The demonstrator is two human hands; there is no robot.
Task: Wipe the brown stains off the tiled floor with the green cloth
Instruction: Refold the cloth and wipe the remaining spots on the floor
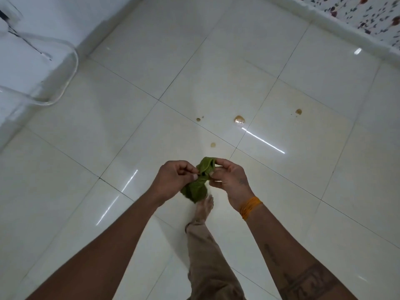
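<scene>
Green cloth (198,182) hangs bunched between both hands, held above the floor; the left hand (173,179) pinches its left edge and the right hand (230,180) pinches its top. Beyond, on the white tiles (129,94), lie brown stains (239,120), apart from the cloth. A bare foot (204,210) stands below it

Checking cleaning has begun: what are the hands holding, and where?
Both hands, left hand and right hand, pinch the bunched green cloth near its upper part.

Stains (239,120) lie on the floor (129,126) beyond the cloth (198,182) (held up).
</scene>
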